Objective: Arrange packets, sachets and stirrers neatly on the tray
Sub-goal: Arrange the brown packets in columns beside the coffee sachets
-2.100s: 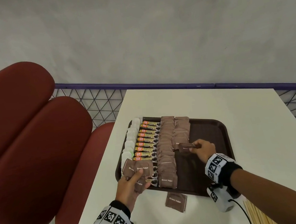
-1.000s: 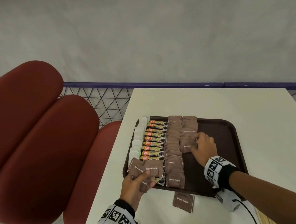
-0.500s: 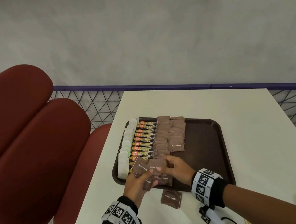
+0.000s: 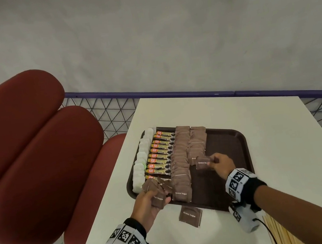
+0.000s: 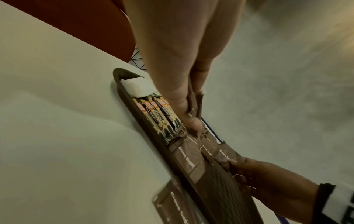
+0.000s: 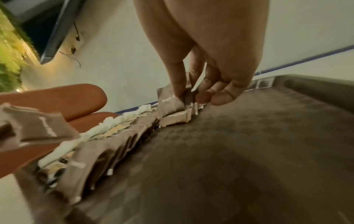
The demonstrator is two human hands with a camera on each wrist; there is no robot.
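A dark brown tray point(image 4: 234, 149) lies on the white table. It carries a column of white sachets point(image 4: 142, 161), a column of gold coffee sticks point(image 4: 161, 154) and two columns of brown sugar packets point(image 4: 181, 160). My left hand point(image 4: 146, 200) holds a fan of brown sugar packets point(image 4: 156, 190) over the tray's near left corner. My right hand point(image 4: 221, 164) pinches one brown sugar packet point(image 4: 202, 162) point(image 6: 172, 100) just above the near end of the shorter second brown column. One more brown sugar packet point(image 4: 190, 216) lies on the table in front of the tray.
Red padded seats point(image 4: 37, 154) stand left of the table. A purple rail with wire mesh point(image 4: 113, 111) runs behind it. Wooden stirrers point(image 4: 281, 233) lie at the near right table edge under my right forearm. The tray's right half point(image 6: 249, 136) is bare.
My right hand took a packet from the fan in my left hand and carried it right and forward to the second brown column. My left hand stayed by the tray's near left corner.
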